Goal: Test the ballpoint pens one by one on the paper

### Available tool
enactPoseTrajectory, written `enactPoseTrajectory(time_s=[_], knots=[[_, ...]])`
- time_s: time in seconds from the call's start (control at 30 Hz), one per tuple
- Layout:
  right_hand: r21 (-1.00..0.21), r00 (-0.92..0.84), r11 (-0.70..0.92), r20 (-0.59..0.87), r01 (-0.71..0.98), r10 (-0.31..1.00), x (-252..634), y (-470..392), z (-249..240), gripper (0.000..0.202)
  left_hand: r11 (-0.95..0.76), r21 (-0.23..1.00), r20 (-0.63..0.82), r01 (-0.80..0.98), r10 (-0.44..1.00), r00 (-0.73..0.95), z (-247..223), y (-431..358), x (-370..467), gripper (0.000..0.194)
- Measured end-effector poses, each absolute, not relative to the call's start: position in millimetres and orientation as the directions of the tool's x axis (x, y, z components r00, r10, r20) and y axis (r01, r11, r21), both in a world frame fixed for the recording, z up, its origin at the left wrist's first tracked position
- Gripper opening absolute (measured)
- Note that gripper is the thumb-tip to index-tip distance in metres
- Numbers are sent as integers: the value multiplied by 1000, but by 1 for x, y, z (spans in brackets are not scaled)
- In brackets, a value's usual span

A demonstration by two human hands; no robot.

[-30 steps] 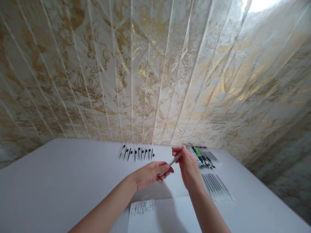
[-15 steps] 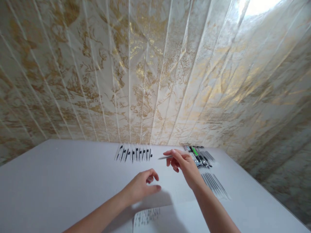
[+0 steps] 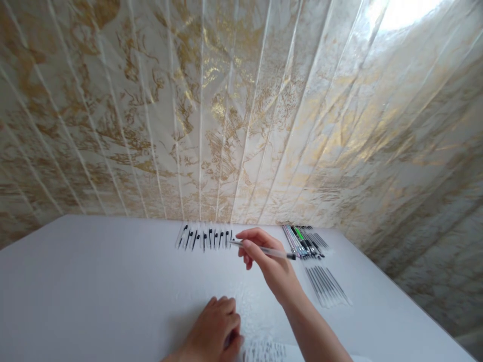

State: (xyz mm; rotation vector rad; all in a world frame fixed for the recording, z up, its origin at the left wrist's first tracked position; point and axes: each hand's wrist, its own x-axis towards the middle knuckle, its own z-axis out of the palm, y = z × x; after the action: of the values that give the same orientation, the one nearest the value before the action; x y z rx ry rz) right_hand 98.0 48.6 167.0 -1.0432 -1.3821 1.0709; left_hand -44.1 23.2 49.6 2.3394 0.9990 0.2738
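Note:
My right hand [image 3: 266, 256] holds a clear-barrelled pen [image 3: 279, 252] with a black end, pinched between thumb and forefinger. Its tip points left, towards a row of several clear pen parts with black pieces [image 3: 204, 239] at the back of the table. Lower down, my left hand [image 3: 215, 327] rests with its fingers curled in, beside a sheet of paper [image 3: 264, 352] that bears handwriting. Whatever lies inside those left fingers, if anything, is hidden.
Right of my right hand lies a group of pens [image 3: 302, 241], one bright green. Nearer me are several thin dark refills [image 3: 326, 286] side by side. The white table [image 3: 94, 281] meets a wall covering with a gold pattern [image 3: 211, 125].
My right hand has moved left with the pen, towards the row. My left hand has come down and nearer to me, its fingers now curled, beside the written sheet.

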Motion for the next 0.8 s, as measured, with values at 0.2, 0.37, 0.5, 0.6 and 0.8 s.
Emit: enactPoseTrajectory(time_s=[0.2,0.37,0.5,0.6,0.8], knots=[[-949,-108,307,299,70,948,82,54,182,21,-605,601,58,522,685,726,45,22,-19,21],[-950,-58,264,258,167,964,106,33,174,19,-606,604,49,518,677,735,56,26,-30,9],[-977,16,158,162,141,987,129,15,146,18,-511,625,61,590,786,616,72,44,-82,17],[-988,47,35,43,150,998,130,10,114,14,-449,598,27,664,839,544,70,54,-102,19],[-963,58,20,37,268,998,106,15,52,12,-513,511,125,690,838,531,44,54,-95,14]])
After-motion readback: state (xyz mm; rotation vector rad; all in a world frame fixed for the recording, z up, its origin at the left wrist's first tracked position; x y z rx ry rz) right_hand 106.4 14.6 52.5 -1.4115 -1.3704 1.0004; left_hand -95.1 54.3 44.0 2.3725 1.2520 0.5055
